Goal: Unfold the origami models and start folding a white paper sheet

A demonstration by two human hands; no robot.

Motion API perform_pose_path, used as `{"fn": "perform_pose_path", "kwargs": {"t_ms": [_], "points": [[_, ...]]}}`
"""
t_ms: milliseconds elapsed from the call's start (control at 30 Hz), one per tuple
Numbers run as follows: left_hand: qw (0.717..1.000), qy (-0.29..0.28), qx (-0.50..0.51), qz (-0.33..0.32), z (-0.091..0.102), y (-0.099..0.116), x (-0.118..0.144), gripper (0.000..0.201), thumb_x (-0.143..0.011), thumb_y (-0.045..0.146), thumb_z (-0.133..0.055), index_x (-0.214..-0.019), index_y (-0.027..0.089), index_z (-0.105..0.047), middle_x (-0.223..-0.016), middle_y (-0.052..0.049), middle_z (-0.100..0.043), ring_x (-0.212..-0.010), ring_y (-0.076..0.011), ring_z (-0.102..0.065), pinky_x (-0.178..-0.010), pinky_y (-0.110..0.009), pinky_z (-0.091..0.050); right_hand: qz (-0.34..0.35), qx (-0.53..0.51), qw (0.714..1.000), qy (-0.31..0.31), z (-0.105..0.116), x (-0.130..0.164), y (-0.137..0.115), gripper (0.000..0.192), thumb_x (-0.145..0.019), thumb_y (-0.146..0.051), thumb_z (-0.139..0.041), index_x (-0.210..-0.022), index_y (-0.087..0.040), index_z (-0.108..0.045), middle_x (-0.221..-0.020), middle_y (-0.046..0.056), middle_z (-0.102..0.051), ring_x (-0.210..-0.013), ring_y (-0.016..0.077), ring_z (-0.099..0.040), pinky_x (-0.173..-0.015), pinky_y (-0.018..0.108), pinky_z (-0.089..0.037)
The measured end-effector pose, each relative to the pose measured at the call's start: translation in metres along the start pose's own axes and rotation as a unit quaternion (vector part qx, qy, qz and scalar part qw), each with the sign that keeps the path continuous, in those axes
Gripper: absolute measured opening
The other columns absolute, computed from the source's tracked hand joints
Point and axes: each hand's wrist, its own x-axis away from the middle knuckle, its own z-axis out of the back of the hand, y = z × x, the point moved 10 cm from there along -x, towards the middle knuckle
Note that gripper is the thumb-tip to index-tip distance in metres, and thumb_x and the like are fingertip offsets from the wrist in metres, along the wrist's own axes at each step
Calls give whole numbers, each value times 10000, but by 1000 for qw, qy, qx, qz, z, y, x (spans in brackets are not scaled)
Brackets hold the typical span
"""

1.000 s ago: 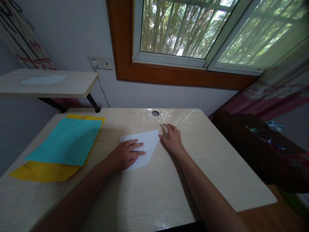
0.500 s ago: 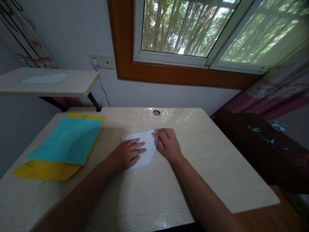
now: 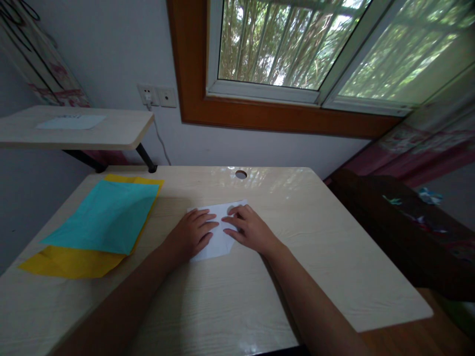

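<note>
A folded sheet of white paper [image 3: 217, 245] lies flat at the middle of the pale wooden desk [image 3: 222, 301]. My left hand [image 3: 195, 231] rests on the paper's left part, palm down and fingers spread. On the right part sits my right hand [image 3: 250, 228], its fingers apart and reaching over the paper's surface. Both hands hide some of the sheet's edges, and a faint crease shows near its lower right.
To the left lie a turquoise sheet [image 3: 111, 215] and a yellow sheet [image 3: 74, 262] beneath it. A raised shelf [image 3: 126, 126] with a paper [image 3: 70, 121] stands at the back left. Near the desk's back edge is a round hole [image 3: 241, 174]. Behind rises a window [image 3: 270, 49].
My right hand has let go of the paper's upper right corner and moved left onto the sheet, its fingers spreading. My left hand has shifted slightly left.
</note>
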Motion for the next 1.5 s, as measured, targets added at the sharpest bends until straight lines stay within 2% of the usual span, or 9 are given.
{"fn": "perform_pose_path", "kwargs": {"t_ms": [267,400,500,667,800,900,1000,1233,1500], "points": [[987,94,-45,122,22,-35,2,346,-943,206,-540,-1279,186,-619,-1371,-128,-573,-1308,-304,-475,-1126,-522,-395,-9,15,1000,-12,-5,0,4,455,-914,-524,-645,-1318,-314,-650,-1228,109,-591,-1120,287,-562,-961,490,-491],[972,153,-60,168,35,-44,7,349,-908,178,-570,-1256,184,-607,-1380,-140,-521,-1268,-320,-493,-1111,-527,-405,-7,14,1000,-11,-6,-1,6,463,-906,-545,-648,-1305,-310,-656,-1241,106,-588,-1123,283,-563,-968,481,-488],[959,177,-48,218,40,-55,13,389,-899,184,-572,-1288,182,-569,-1290,-145,-539,-1180,-303,-551,-1056,-495,-459,-14,17,1000,-5,-5,-1,8,460,-907,-541,-650,-1301,-304,-659,-1245,108,-587,-1118,277,-565,-967,475,-489],[935,177,-25,306,44,-71,24,374,-936,235,-507,-1308,191,-515,-1092,-101,-613,-948,-237,-650,-769,-331,-543,-30,26,999,5,-3,1,15,459,-892,-525,-679,-1308,-331,-656,-1222,108,-601,-1096,281,-575,-946,489,-498],[924,100,-31,368,37,-79,27,376,-998,319,-425,-1345,202,-510,-847,-47,-678,-720,-217,-668,-628,-288,-464,-47,36,998,5,-2,2,22,455,-894,-523,-679,-1305,-330,-660,-1215,111,-601,-1090,281,-576,-945,487,-498],[924,64,-7,376,32,-78,25,413,-1017,338,-384,-1396,217,-499,-754,-29,-686,-683,-219,-676,-615,-281,-429,-53,38,998,8,-1,3,25,450,-891,-524,-682,-1298,-332,-665,-1218,110,-598,-1082,282,-577,-941,485,-501],[925,65,50,370,30,-76,23,420,-1019,339,-377,-1400,222,-511,-669,-1,-661,-642,-199,-666,-621,-269,-421,-52,36,998,9,-1,3,25,451,-890,-523,-683,-1300,-335,-663,-1215,109,-598,-1075,281,-580,-936,483,-506],[909,127,187,350,33,-73,22,409,-989,381,-404,-1320,213,-575,-619,31,-630,-597,-180,-635,-612,-265,-447,-55,29,998,10,-2,4,27,457,-882,-503,-702,-1304,-334,-661,-1215,111,-595,-1072,280,-571,-933,483,-512],[862,184,340,328,32,-68,20,360,-973,372,-451,-1244,189,-604,-620,42,-629,-538,-149,-619,-571,-250,-509,-48,22,999,9,-1,3,25,458,-874,-497,-712,-1302,-344,-658,-1220,110,-597,-1081,282,-580,-934,491,-512]]}}
